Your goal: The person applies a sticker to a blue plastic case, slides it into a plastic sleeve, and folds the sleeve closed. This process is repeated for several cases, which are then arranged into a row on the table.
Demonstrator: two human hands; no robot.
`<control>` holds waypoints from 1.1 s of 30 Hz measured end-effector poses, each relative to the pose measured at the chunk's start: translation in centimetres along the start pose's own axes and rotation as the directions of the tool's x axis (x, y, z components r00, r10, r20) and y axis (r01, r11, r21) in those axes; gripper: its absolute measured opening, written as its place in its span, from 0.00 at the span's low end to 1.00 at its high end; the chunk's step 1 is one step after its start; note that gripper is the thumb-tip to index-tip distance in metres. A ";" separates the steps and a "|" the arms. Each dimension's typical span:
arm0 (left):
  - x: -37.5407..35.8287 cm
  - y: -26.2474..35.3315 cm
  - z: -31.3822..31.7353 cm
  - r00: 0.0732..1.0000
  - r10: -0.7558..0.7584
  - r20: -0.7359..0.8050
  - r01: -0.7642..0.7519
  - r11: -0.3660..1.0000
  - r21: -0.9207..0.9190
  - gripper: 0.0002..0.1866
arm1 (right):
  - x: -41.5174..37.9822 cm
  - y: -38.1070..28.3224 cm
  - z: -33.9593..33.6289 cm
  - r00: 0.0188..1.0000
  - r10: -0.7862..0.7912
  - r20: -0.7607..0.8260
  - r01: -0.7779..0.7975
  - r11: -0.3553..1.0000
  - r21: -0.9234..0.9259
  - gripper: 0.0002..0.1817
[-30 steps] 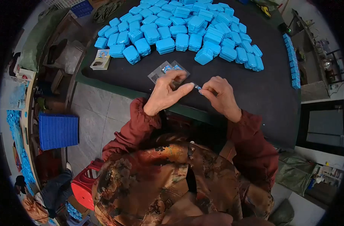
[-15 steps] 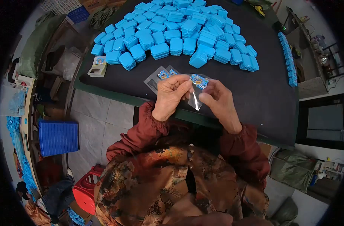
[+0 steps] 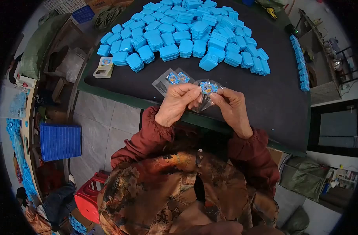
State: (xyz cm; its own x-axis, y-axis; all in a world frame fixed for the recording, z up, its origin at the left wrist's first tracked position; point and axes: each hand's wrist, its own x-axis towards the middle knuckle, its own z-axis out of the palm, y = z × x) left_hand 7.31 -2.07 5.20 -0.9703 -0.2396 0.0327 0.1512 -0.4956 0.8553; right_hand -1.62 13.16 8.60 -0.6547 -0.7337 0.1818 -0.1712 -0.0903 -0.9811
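My left hand point(image 3: 178, 101) pinches the left edge of a clear plastic bag point(image 3: 204, 104) with a blue printed top point(image 3: 208, 87). On its other side, my right hand point(image 3: 233, 109) grips the bag between thumb and fingers, the thumb at the printed part. The bag is held just above the near edge of the black table. Behind my left hand lie more clear bags with blue printed tops point(image 3: 178, 77), partly overlapping. A large heap of small blue plastic cases point(image 3: 169, 52) covers the far part of the table.
A small stack of printed cards point(image 3: 103, 69) lies at the table's left. More blue cases point(image 3: 299, 62) line the right edge. On the floor to the left stand a blue crate point(image 3: 60, 142) and a red stool point(image 3: 88, 197), with another person's leg point(image 3: 60, 199) nearby.
My right hand has shifted slightly right and down, its thumb now at the printed part. The bag's clear lower part, which hung as a point, is now folded back between my hands.
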 end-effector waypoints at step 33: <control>0.1 1.4 -0.5 0.980 -0.058 0.190 0.000 0.956 0.293 0.06 | -1.9 -0.3 -0.4 0.979 0.118 0.169 -0.169 0.928 0.332 0.05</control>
State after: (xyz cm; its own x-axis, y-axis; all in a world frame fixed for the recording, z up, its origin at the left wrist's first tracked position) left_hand 7.49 -3.22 6.14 -0.9956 -0.0469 0.0805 0.0892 -0.2289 0.9694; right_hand -0.65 14.87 8.54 -0.5365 -0.8423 0.0510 0.1963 -0.1834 -0.9633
